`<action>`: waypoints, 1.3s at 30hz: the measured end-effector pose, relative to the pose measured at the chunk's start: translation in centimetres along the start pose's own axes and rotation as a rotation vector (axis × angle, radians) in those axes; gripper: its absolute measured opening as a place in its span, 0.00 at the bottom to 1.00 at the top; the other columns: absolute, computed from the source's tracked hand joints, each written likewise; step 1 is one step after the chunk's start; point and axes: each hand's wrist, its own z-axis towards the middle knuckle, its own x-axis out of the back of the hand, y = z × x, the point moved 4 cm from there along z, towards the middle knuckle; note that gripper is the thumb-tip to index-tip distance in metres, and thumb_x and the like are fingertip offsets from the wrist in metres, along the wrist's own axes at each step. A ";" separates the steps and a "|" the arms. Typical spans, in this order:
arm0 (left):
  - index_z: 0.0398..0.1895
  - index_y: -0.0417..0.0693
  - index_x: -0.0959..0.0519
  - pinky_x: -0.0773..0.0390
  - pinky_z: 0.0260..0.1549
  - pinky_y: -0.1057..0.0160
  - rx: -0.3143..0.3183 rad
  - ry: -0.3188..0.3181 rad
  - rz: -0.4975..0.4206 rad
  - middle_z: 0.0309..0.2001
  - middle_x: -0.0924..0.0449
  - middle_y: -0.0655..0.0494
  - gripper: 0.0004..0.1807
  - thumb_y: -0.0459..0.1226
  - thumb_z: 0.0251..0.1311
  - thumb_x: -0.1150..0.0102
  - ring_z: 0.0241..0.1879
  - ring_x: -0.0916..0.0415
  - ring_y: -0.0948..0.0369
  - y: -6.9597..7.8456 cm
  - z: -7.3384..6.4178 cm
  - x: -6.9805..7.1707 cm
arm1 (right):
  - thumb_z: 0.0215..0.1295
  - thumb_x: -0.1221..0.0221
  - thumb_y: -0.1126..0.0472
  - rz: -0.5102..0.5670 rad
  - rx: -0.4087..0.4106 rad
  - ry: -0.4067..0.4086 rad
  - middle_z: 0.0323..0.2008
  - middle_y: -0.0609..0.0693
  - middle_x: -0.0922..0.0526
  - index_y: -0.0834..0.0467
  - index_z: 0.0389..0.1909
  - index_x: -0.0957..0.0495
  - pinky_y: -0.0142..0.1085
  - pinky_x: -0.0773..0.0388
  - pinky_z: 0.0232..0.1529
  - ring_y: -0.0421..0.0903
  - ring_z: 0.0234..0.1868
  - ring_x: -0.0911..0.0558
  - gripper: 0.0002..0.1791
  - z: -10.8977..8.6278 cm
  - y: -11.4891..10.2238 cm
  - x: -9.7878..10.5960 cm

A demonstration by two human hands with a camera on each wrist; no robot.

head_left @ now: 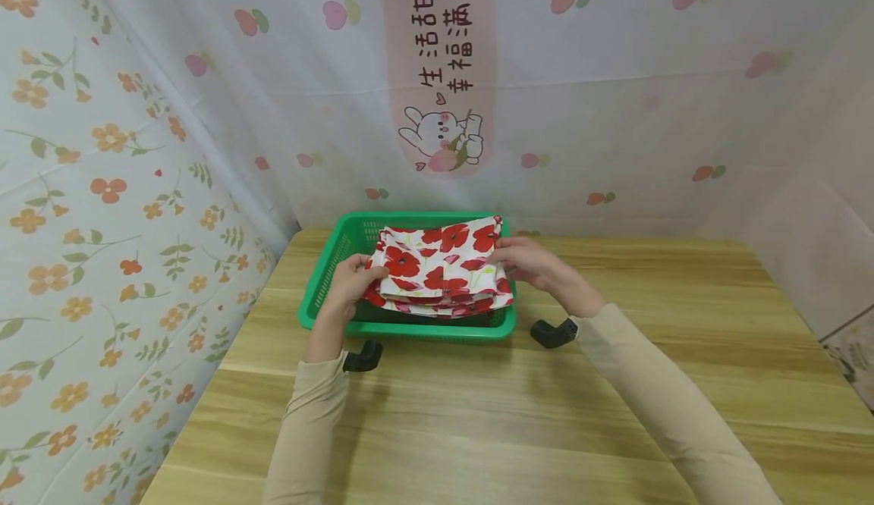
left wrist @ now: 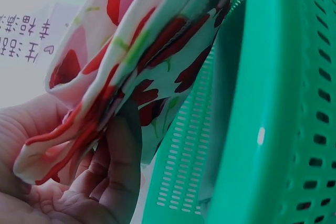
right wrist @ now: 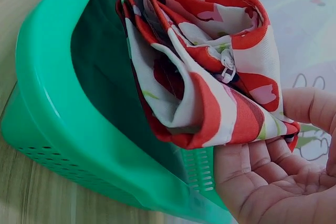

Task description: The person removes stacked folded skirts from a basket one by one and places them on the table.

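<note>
Left hand: I see my left hand (head_left: 350,281) at the left edge of the folded poppy cloth (head_left: 440,266), thumb on top and fingers (left wrist: 118,166) curled underneath, so its grip is clenched on the cloth.
Right hand: my right hand (head_left: 529,262) is at the cloth's right edge; the right wrist view shows the fingers (right wrist: 262,161) under the stacked folds and the thumb above, pinching them, so this grip also grasps the cloth.
Cloth: a white fabric with red poppies, folded into several layers, held between both hands over the green basket (head_left: 328,277). In the head view it covers most of the basket's opening; the wrist views show its edges raised above the rim. I cannot tell whether its underside touches the basket floor.
Basket: a green plastic basket with slotted walls, standing on the wooden worktop (head_left: 519,414) near the far left part of it, close to the back curtain.
Sleeves: both forearms wear beige sleeves (head_left: 307,421), and a black wrist mount (head_left: 554,333) sits beside each wrist just in front of the basket.
Surroundings: floral sheeting on the left wall, and pale sheeting with a cartoon pig print (head_left: 442,139) behind the basket.
</note>
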 end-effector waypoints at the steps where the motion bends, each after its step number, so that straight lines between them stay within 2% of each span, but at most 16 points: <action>1: 0.44 0.40 0.29 0.22 0.28 0.69 -0.003 -0.003 -0.005 0.44 0.23 0.43 0.15 0.36 0.57 0.41 0.28 0.23 0.64 0.1 0.0 -0.1 | 0.62 0.47 0.67 0.004 0.007 -0.001 0.33 0.46 0.26 0.70 0.60 0.38 0.29 0.26 0.30 0.37 0.23 0.30 0.25 -0.1 0.0 0.2; 4: 0.44 0.40 0.29 0.22 0.29 0.69 -0.008 -0.007 -0.012 0.44 0.22 0.44 0.15 0.36 0.57 0.40 0.28 0.23 0.64 0.3 -0.2 -0.4 | 0.62 0.47 0.67 0.015 0.020 0.001 0.34 0.46 0.25 0.70 0.58 0.36 0.30 0.24 0.34 0.37 0.27 0.26 0.23 -0.4 0.0 0.6; 8: 0.44 0.41 0.29 0.22 0.30 0.69 -0.023 -0.018 -0.014 0.45 0.23 0.43 0.15 0.37 0.57 0.40 0.29 0.23 0.63 1.0 -0.5 -0.9 | 0.63 0.47 0.66 0.009 0.021 0.003 0.41 0.49 0.23 0.69 0.61 0.39 0.34 0.22 0.41 0.41 0.36 0.21 0.26 -1.0 -0.2 1.2; 15: 0.44 0.40 0.29 0.21 0.31 0.68 -0.035 -0.051 -0.062 0.45 0.22 0.43 0.14 0.37 0.57 0.41 0.29 0.22 0.64 2.0 -0.9 -2.0 | 0.64 0.47 0.64 -0.017 0.046 -0.002 0.50 0.55 0.28 0.69 0.64 0.43 0.36 0.23 0.46 0.43 0.42 0.22 0.29 -2.1 -0.4 2.4; 25: 0.43 0.39 0.29 0.21 0.29 0.68 -0.060 -0.098 -0.149 0.37 0.19 0.50 0.13 0.34 0.57 0.41 0.26 0.21 0.65 2.6 -1.2 -3.5 | 0.65 0.48 0.65 -0.020 0.081 -0.001 0.46 0.51 0.26 0.70 0.62 0.42 0.34 0.22 0.43 0.42 0.41 0.21 0.27 -3.6 -0.5 3.9; 39: 0.44 0.37 0.29 0.21 0.28 0.69 -0.091 -0.146 -0.207 0.36 0.19 0.49 0.14 0.33 0.56 0.40 0.25 0.21 0.64 3.5 -1.7 -6.0 | 0.65 0.49 0.66 -0.011 0.106 0.023 0.42 0.46 0.23 0.70 0.61 0.42 0.34 0.22 0.43 0.42 0.40 0.20 0.26 -5.6 0.0 6.2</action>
